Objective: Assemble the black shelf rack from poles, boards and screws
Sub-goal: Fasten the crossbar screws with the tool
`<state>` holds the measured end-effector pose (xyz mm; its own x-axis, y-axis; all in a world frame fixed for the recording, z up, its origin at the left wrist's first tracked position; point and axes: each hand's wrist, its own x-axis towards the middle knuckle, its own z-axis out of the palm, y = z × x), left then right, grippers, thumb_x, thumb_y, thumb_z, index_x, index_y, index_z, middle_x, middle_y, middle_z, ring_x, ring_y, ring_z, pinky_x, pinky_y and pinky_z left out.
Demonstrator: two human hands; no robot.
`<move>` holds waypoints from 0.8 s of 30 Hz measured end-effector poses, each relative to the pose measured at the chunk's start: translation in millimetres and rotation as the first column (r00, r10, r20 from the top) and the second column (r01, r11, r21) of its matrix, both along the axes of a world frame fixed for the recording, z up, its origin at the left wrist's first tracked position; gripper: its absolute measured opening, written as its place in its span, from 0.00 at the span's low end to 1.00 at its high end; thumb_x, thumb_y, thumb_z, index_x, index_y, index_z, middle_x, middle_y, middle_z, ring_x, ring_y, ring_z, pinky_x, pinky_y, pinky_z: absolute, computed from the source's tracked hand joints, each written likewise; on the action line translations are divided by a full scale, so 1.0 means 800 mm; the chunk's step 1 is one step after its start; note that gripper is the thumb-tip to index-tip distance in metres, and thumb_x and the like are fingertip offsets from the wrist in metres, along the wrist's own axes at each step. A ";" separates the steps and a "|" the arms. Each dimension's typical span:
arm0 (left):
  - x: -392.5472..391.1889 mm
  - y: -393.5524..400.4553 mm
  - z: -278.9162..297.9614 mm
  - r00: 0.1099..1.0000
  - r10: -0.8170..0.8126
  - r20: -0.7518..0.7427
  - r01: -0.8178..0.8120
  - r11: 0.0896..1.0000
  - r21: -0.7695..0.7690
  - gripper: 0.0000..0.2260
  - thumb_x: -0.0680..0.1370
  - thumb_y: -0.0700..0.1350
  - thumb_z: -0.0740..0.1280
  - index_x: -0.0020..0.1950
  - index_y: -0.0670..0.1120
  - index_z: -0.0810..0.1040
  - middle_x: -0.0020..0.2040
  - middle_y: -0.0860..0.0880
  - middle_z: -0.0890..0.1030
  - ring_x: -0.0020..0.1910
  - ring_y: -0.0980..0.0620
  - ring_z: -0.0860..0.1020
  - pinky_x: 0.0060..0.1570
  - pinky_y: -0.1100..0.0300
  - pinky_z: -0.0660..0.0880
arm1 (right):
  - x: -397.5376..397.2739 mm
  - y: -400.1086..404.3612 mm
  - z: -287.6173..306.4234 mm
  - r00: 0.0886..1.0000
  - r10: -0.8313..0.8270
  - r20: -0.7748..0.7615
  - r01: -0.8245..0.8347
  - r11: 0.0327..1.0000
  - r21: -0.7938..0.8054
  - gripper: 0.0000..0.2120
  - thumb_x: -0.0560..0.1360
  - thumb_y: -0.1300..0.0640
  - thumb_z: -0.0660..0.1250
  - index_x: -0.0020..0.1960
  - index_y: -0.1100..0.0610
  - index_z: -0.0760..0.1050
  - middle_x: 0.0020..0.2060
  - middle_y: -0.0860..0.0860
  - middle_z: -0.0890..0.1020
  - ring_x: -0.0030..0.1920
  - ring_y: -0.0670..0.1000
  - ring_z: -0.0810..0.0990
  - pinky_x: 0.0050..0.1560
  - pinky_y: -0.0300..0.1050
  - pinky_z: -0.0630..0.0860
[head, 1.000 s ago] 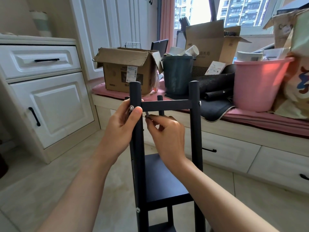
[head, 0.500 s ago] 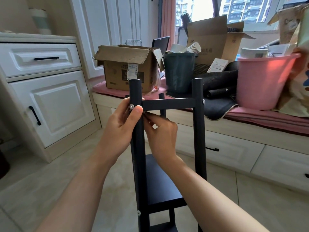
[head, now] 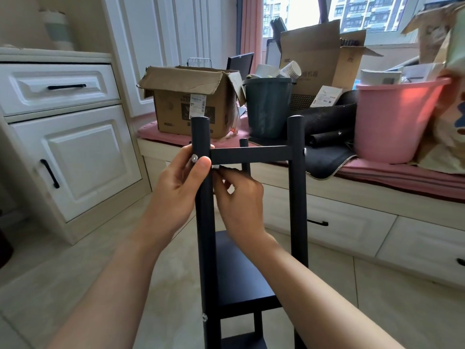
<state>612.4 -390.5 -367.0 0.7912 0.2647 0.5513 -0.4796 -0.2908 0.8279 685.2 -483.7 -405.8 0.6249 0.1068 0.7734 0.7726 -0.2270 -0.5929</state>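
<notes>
Rack [head: 251, 157] stands upright between hands: left hand [head: 176, 187] grips its pole [head: 205, 222], right hand [head: 239, 195] pinches a small tool [head: 217, 167].

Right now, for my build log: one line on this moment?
phase: fastening top board | left hand: grips front pole by screw | right hand: pinches small metal piece against pole, under top board

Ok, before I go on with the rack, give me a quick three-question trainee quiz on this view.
1. True or false: the left hand grips the front-left pole just below its top.
2. Where does the right hand hold its small silver part? A) under the top crossbar beside that pole B) at the front-right pole C) on the lower board
3. How many silver screw heads show on the front-left pole?

Key: 1 true; 2 A; 3 two, one by the thumb and one low down.
</notes>
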 end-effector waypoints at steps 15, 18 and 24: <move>-0.018 -0.042 -0.011 0.969 0.246 0.038 -0.246 0.969 -0.007 0.07 0.84 0.53 0.61 0.59 0.62 0.75 0.46 0.55 0.81 0.43 0.63 0.79 0.42 0.75 0.71 | -0.049 -0.122 0.020 0.997 0.000 -0.082 -0.004 0.999 -0.052 0.08 0.76 0.64 0.68 0.38 0.60 0.81 0.28 0.48 0.78 0.32 0.49 0.75 0.35 0.38 0.70; -0.024 -0.044 -0.010 0.970 0.240 0.029 -0.240 0.971 -0.014 0.06 0.82 0.51 0.66 0.56 0.62 0.76 0.46 0.55 0.81 0.45 0.59 0.80 0.44 0.74 0.72 | -0.056 -0.152 0.027 0.999 0.008 0.038 -0.008 1.000 0.008 0.08 0.77 0.62 0.65 0.40 0.62 0.79 0.31 0.50 0.78 0.33 0.52 0.75 0.34 0.46 0.72; -0.028 -0.048 -0.019 0.946 0.318 -0.054 -0.318 0.948 0.022 0.14 0.77 0.45 0.73 0.61 0.53 0.76 0.45 0.52 0.80 0.43 0.56 0.79 0.47 0.64 0.76 | -0.029 -0.180 0.024 0.884 0.022 -0.467 0.140 0.941 0.308 0.11 0.83 0.57 0.58 0.42 0.55 0.72 0.36 0.53 0.78 0.36 0.51 0.77 0.36 0.50 0.74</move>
<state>589.9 -429.0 -382.1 0.6971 0.5007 0.5132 -0.3129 -0.4316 0.8461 662.0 -627.4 -387.0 0.9124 -0.1473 0.3819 0.3866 0.0034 -0.9222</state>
